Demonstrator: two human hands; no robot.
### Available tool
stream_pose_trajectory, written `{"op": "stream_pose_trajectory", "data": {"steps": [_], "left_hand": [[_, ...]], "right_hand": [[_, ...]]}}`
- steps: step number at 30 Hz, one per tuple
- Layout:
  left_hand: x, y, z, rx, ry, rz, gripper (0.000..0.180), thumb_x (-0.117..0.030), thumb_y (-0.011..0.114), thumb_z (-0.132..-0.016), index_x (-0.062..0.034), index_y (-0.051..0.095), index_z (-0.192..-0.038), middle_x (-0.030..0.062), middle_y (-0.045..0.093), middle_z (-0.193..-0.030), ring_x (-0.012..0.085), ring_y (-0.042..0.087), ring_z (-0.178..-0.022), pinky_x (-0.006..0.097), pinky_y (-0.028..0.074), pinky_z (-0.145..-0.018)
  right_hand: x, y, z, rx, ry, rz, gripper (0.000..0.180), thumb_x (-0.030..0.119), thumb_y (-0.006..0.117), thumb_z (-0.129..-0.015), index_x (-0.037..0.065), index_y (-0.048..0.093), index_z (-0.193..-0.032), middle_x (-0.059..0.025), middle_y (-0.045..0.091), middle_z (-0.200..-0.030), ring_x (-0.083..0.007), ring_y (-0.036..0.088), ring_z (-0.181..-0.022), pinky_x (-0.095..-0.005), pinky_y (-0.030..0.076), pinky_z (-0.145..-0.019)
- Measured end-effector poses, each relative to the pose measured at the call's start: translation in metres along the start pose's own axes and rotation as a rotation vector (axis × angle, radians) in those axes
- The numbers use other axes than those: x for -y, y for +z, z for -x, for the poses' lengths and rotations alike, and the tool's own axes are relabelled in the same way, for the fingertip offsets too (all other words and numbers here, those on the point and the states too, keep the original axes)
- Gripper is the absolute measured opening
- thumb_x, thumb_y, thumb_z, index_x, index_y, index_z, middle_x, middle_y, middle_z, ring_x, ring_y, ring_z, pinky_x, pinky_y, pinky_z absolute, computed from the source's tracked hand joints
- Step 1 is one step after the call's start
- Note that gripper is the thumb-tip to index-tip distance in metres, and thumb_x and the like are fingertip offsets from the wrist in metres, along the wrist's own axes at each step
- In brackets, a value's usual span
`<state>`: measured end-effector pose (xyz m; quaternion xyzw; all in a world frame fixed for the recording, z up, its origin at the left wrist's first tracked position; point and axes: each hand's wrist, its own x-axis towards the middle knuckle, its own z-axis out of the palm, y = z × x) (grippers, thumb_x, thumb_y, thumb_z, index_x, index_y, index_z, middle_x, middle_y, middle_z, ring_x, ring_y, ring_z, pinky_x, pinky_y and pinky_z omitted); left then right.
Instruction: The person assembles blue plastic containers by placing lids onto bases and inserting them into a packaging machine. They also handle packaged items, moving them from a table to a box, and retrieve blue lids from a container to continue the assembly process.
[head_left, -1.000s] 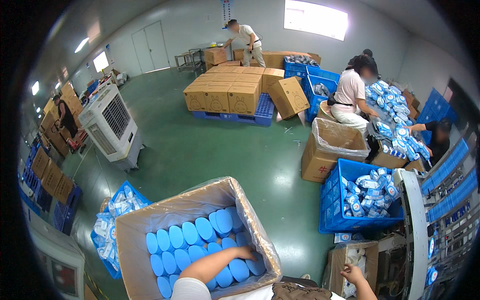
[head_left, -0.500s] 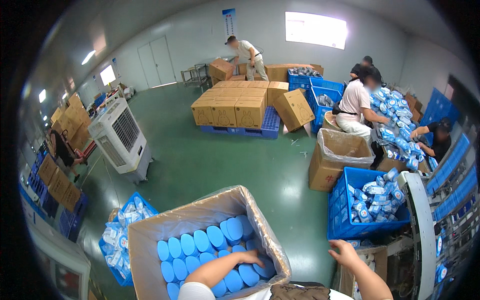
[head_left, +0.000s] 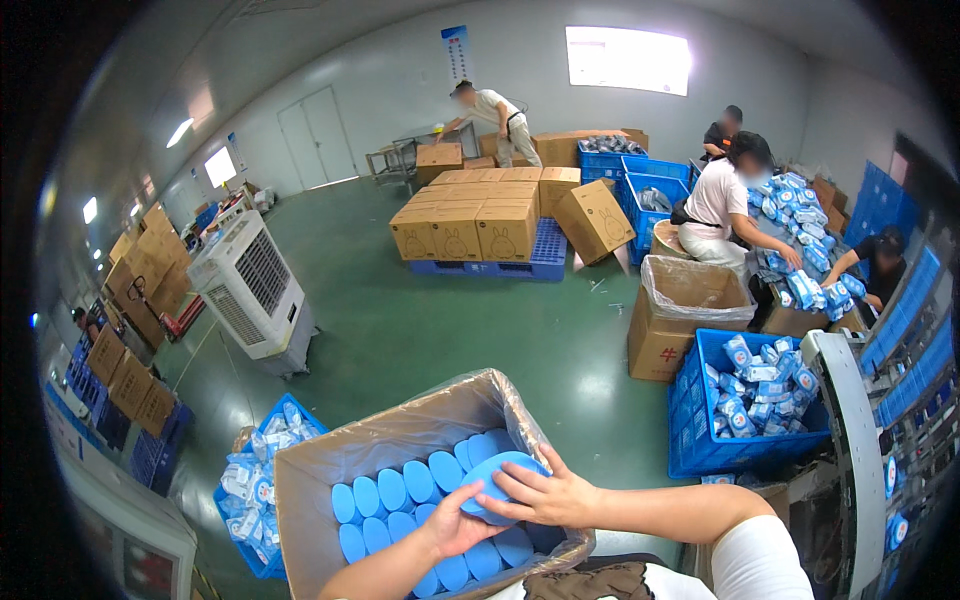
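Above a large carton [head_left: 310,465] lined with clear plastic, both my hands hold one smooth blue oval-topped container [head_left: 497,470]. From the near left side, my left hand [head_left: 455,524] closes round its edge. My right hand [head_left: 548,492] lies over its top and near side, fingers curled against it. More blue containers [head_left: 393,487] of the same kind stand in rows inside the carton, blue tops up. My hands and the held container hide part of those rows.
Blue crates [head_left: 680,430] of blue-and-white packets stand at the right, and another crate [head_left: 262,570] at the left. A plastic-lined carton [head_left: 655,340], an air cooler [head_left: 250,285], stacked cartons [head_left: 455,235] and machinery [head_left: 850,430] surround me. Several people work farther off.
My left hand has risen from among the rows with a blue container. My right hand has come in from the right onto it. The view has shifted slightly.
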<state>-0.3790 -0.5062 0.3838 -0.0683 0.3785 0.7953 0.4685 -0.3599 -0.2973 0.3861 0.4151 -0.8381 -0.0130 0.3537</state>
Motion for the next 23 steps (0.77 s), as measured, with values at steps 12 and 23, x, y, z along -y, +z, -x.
{"op": "stream_pose_trajectory", "data": {"steps": [12, 23], "left_hand": [[0.103, -0.171, -0.129, 0.161, -0.375, -1.824, 0.098, -0.053, 0.071, -0.066, 0.0067, 0.036, -0.134, 0.0253, 0.037, -0.138, 0.0356, 0.039, -0.126, 0.037, 0.032, -0.106], [0.086, -0.176, -0.153, 0.055, -0.647, -1.511, 0.099, -0.043, 0.079, -0.059, 0.0007, 0.036, -0.136, 0.0235, 0.033, -0.14, 0.0335, 0.031, -0.132, 0.037, 0.028, -0.107]], "right_hand": [[-0.037, -0.078, 0.126, 0.053, 1.299, -0.9, 0.091, 0.031, 0.08, -0.061, 0.002, 0.029, -0.13, -0.0186, 0.044, -0.118, -0.0289, 0.046, -0.112, -0.0392, 0.037, -0.097], [-0.015, -0.106, 0.231, -0.555, 1.787, -1.199, 0.083, 0.019, 0.073, -0.063, 0.006, 0.028, -0.132, -0.0145, 0.044, -0.124, -0.0269, 0.045, -0.116, -0.0416, 0.035, -0.1]]}}
